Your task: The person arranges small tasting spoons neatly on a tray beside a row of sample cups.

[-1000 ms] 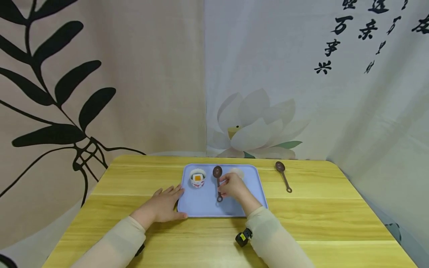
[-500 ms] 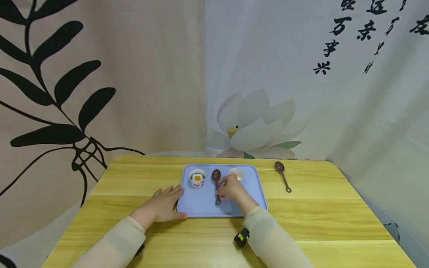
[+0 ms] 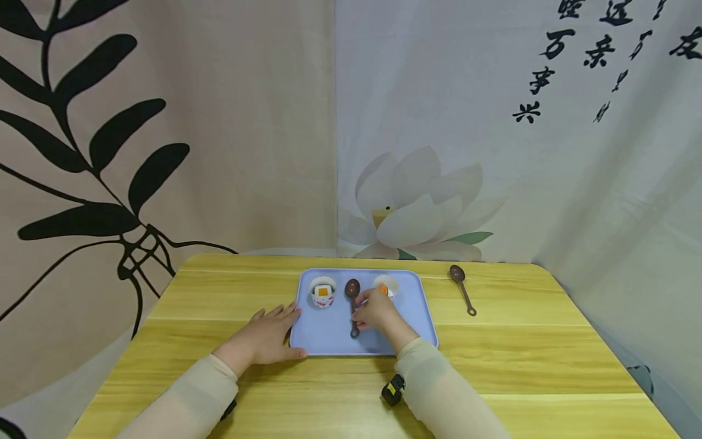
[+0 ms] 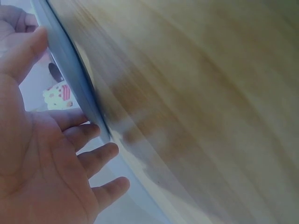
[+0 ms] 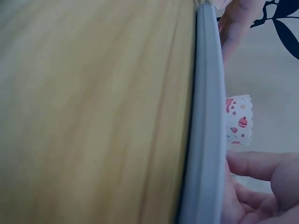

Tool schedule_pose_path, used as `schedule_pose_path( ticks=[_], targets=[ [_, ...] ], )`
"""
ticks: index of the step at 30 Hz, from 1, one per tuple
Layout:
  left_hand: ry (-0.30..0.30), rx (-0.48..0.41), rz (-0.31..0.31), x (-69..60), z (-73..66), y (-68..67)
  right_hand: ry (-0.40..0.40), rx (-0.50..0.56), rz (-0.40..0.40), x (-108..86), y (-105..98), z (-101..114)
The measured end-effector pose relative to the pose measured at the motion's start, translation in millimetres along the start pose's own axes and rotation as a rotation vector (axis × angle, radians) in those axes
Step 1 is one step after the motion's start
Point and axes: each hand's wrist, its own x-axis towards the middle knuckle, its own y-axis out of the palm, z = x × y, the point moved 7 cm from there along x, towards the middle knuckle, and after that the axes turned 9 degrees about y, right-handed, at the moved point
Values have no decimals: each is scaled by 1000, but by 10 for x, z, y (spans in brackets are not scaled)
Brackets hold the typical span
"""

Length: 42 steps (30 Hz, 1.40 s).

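Note:
A lavender tray (image 3: 329, 336) lies on the wooden table. My left hand (image 3: 265, 338) rests at its left edge with straight, spread fingers; in the left wrist view its fingertips and thumb touch the rim. On the tray, my right hand (image 3: 378, 310) pinches the handle of a brown spoon (image 3: 353, 289), bowl pointing away from me. Left of the spoon stands a patterned paper cup (image 3: 323, 294) with a white and orange piece inside. A second pale cup (image 3: 387, 283), showing some orange, is partly hidden behind my right hand. The right wrist view hides the spoon behind the tray's rim.
Another brown spoon (image 3: 464, 290) lies on the wooden table (image 3: 521, 341) to the right of the tray. Behind the table's far edge hang printed curtains (image 3: 263, 122).
My right hand has drawn the spoon slightly left and toward me on the tray. More of the right cup shows now. The left hand has stayed put.

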Motion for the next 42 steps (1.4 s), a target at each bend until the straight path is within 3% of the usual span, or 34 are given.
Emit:
schedule_pose_path(
  ticks=[42],
  targets=[
    [-11, -1, 0, 11, 11, 16, -6, -82, 10, -24, 47, 14]
  ],
)
